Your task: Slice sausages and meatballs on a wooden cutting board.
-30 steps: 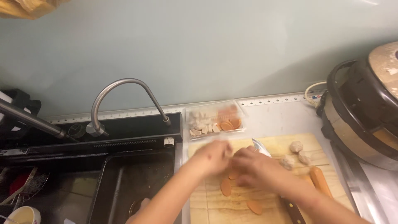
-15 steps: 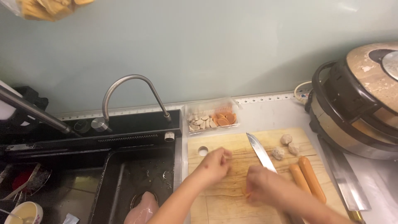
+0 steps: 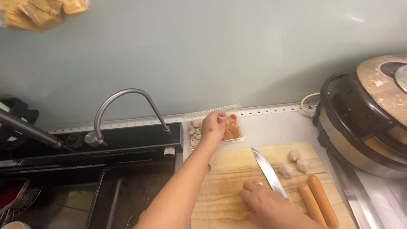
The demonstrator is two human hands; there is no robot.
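My left hand [image 3: 213,126] reaches over the clear plastic tray [image 3: 237,136] behind the wooden cutting board [image 3: 231,169], fingers closed on orange sausage slices [image 3: 232,129] over the tray. Pale meatball pieces [image 3: 195,128] fill the tray's left part. My right hand [image 3: 265,204] rests on the board and holds a knife [image 3: 268,171], blade pointing away toward the tray. Two whole sausages [image 3: 317,199] lie at the board's right, with three meatballs [image 3: 294,163] just above them.
A black sink [image 3: 127,191] with a curved steel faucet [image 3: 121,101] lies to the left. A large round cooker [image 3: 369,118] stands at the right. A white cable [image 3: 308,104] sits by the wall. A yellow bag [image 3: 38,12] hangs at the top left.
My left hand has left the board and reached up to the tray with orange slices. My right hand has slid toward the board's near edge with the knife.
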